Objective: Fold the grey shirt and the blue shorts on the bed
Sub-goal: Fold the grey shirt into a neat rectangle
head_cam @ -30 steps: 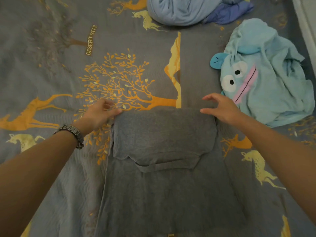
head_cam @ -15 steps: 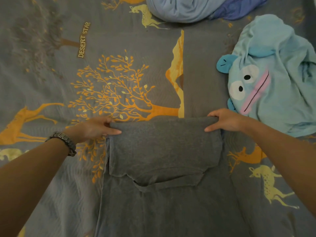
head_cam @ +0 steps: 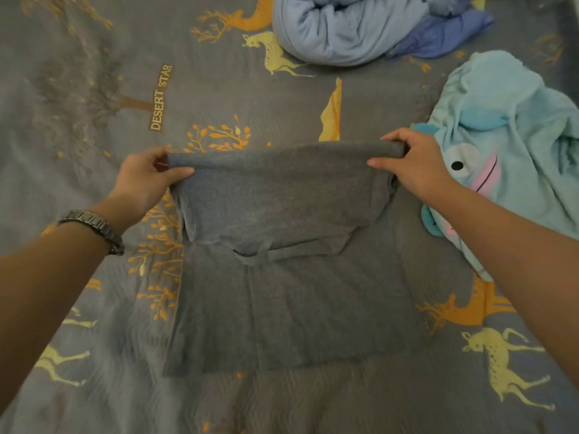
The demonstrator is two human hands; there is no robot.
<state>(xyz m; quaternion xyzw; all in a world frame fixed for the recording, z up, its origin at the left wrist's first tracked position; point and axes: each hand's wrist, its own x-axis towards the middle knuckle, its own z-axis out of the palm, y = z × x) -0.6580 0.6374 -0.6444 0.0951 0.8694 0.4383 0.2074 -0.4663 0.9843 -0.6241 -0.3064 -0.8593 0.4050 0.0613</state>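
Grey shirt: lies in the middle of the bed, already folded into a narrow panel, its lower part flat on the cover and its near hem toward the bed's near edge. The far fold is raised off the cover, and the neckline hangs down over the flat part.

Left hand: grips the far-left corner of the raised fold, thumb on top, fingers curled beneath. A metal watch sits on that wrist.

Right hand: grips the far-right corner of the same fold, fingers curled over the edge, thumb on the near side.

Blue bundle: rumpled pale and darker blue cloth at the far edge of the bed, well apart from the shirt; whether it includes the shorts cannot be told.

Light blue cartoon-face cloth: heaped along the right edge of the bed, just beside the right hand.

Bed cover: grey, printed with orange trees, yellow deer and the words "DESERT STAR".
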